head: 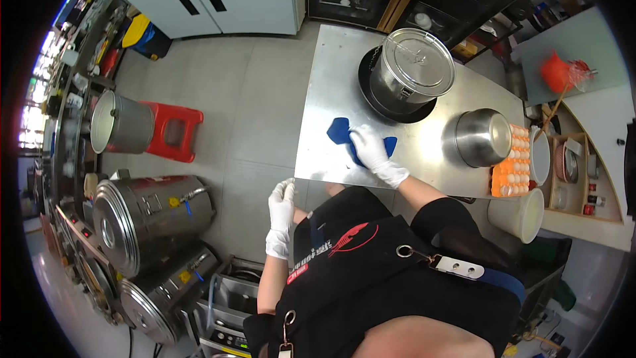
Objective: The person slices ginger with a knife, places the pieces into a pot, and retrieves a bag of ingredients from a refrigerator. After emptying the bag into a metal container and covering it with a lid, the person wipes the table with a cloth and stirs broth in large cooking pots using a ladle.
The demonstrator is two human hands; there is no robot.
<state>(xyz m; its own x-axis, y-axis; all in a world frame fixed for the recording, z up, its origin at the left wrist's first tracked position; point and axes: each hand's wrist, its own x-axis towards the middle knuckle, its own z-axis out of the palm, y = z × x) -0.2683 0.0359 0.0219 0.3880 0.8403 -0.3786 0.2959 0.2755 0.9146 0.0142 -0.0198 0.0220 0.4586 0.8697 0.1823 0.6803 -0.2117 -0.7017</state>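
My right hand, in a white glove, presses on a crumpled blue cloth that lies on a stainless steel table. Parts of the cloth stick out on both sides of the hand; the rest is hidden under it. My left hand, also gloved in white, is raised just off the table's near left corner. Its fingers are bent and close together, with nothing visible in them. Beyond the right hand, a lidded steel pot with perforated sides stands in a black round pan.
A steel bowl sits upside down beside orange trays of eggs at the table's right end. A white bucket stands below. On the left are a red stool, a metal bucket and large steel barrels with taps.
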